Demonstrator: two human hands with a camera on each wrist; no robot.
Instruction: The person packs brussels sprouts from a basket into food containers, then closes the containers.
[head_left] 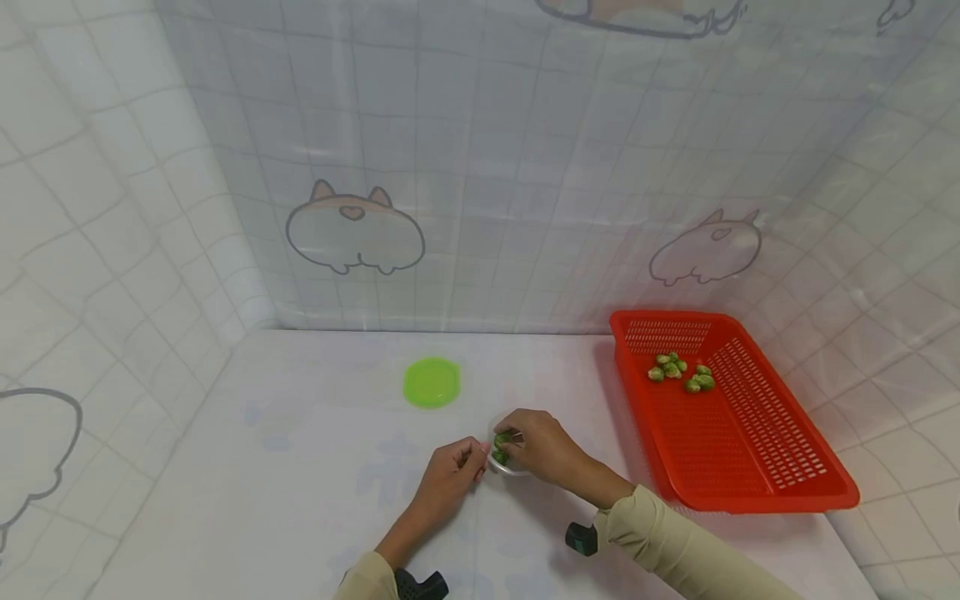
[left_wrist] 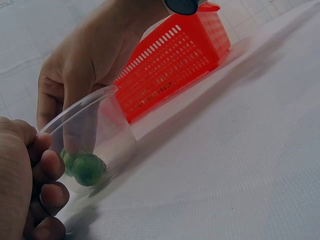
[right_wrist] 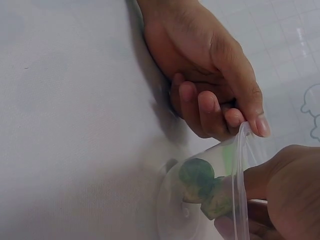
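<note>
My left hand (head_left: 447, 479) pinches the rim of a clear plastic tub (head_left: 513, 472) between thumb and forefinger, its other fingers curled beneath. From the other side, my right hand (head_left: 546, 447) reaches down over the rim, fingers inside the tub. They hold a green Brussels sprout (right_wrist: 218, 201) low in the tub. Another Brussels sprout (right_wrist: 196, 175) lies right beside it. In the left wrist view, a rounded sprout (left_wrist: 89, 169) shows through the tub's wall near the base, at the right fingertips.
A red perforated basket (head_left: 738, 454) stands on the right of the white-covered table (head_left: 300, 500), with several Brussels sprouts (head_left: 670, 367) at its far end. A bright green round lid (head_left: 431, 382) lies behind the hands. Patterned sheeting (head_left: 480, 208) rises at the back and sides.
</note>
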